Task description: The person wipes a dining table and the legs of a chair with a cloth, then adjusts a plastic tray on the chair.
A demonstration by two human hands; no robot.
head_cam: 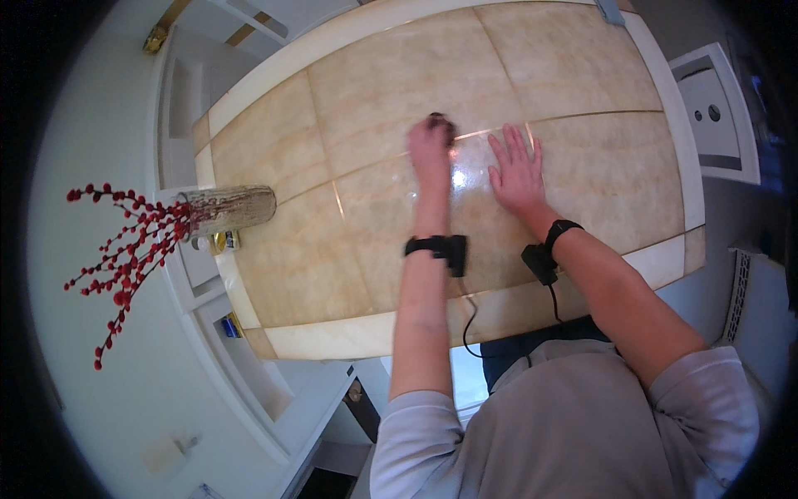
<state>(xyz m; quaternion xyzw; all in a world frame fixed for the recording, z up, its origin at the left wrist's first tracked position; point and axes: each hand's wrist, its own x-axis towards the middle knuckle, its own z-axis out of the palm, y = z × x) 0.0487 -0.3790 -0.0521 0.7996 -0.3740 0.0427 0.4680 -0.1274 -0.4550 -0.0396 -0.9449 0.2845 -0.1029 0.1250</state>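
Observation:
My left hand (427,150) is closed around a small dark object (444,128) at the middle of a beige stone-tiled tabletop (399,68). Both are blurred, and the fingers hide much of the object, so I cannot tell what it is. To the right, my right hand (519,171) lies palm down on the tiles with its fingers spread, holding nothing. A glossy patch that reflects light lies between the two hands. Each wrist wears a black strap with a small black box, and a cable runs from each box towards my body.
At the table's left end stands a textured glass vase (234,209) of red-berry branches (128,268). A small yellow packet (225,241) is beside it. Beyond that end is a blue packet (231,325). A grey-blue item (610,11) lies at the far right corner. A white framed panel (717,115) stands off the right edge.

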